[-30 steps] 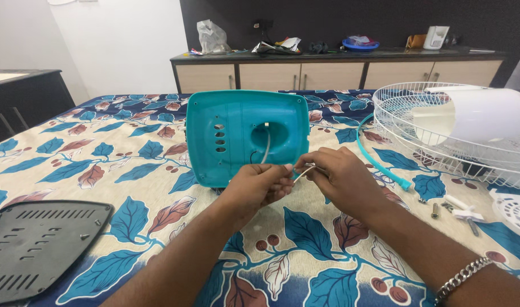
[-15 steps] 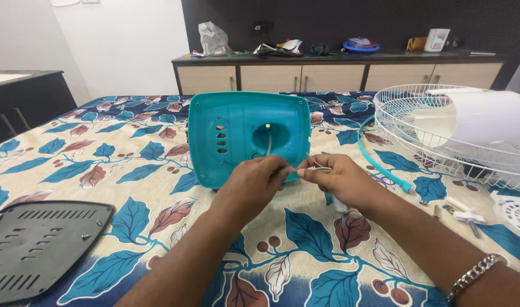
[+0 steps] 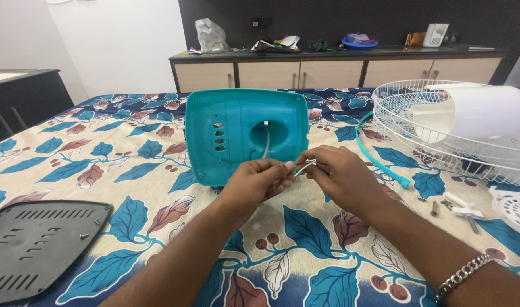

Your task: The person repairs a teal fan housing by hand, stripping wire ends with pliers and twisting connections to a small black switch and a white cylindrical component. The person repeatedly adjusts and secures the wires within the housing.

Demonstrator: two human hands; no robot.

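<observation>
We hold a thin white wire (image 3: pixel 301 166) between our hands, near the middle of the bed. Our left hand (image 3: pixel 259 182) pinches its left end, our right hand (image 3: pixel 338 177) pinches its right end with fingers curled. The short stretch between them runs crosswise, left to right, rising slightly rightward. Just behind stands the teal housing (image 3: pixel 244 136), upright, its open hollow facing us, a cable (image 3: pixel 266 142) hanging from its round hole.

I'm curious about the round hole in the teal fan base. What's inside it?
A white wire comes out of the teal fan base, toward both hands. Deeper inside is dark and hidden.
</observation>
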